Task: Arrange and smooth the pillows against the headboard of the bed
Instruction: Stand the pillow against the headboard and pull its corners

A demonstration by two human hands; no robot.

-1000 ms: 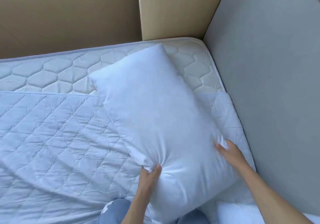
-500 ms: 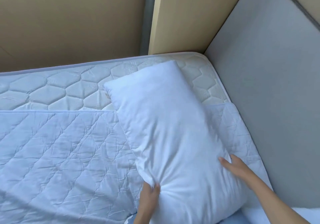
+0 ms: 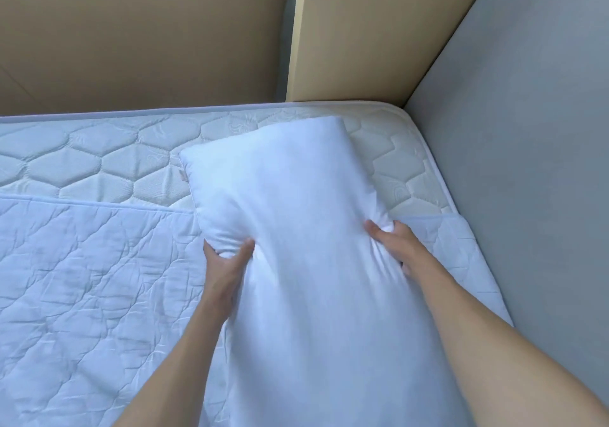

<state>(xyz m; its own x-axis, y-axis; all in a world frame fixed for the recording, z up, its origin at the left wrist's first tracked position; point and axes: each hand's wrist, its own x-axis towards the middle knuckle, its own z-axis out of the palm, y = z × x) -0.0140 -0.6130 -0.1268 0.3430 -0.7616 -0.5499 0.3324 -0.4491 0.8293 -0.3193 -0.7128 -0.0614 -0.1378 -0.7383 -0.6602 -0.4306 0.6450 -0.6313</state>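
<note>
A white pillow (image 3: 296,212) lies lengthwise on the bed, its far end near the mattress corner and its near end running off the bottom of the view. My left hand (image 3: 224,261) pinches its left long edge about midway. On the right long edge my right hand (image 3: 393,242) is bunching the fabric. The grey padded headboard (image 3: 527,163) rises along the right side. The pillow lies apart from it, with a strip of bedding between them.
A quilted white mattress pad (image 3: 82,278) covers most of the bed. A bare band of hexagon-stitched mattress (image 3: 99,156) shows along the far edge. Beige walls (image 3: 131,31) stand behind it, with a cream panel (image 3: 362,31) at the corner.
Both hands have slid from the pillow's near end up to its middle and now grip the sides. The pillow has turned more lengthwise and moved toward the far corner.
</note>
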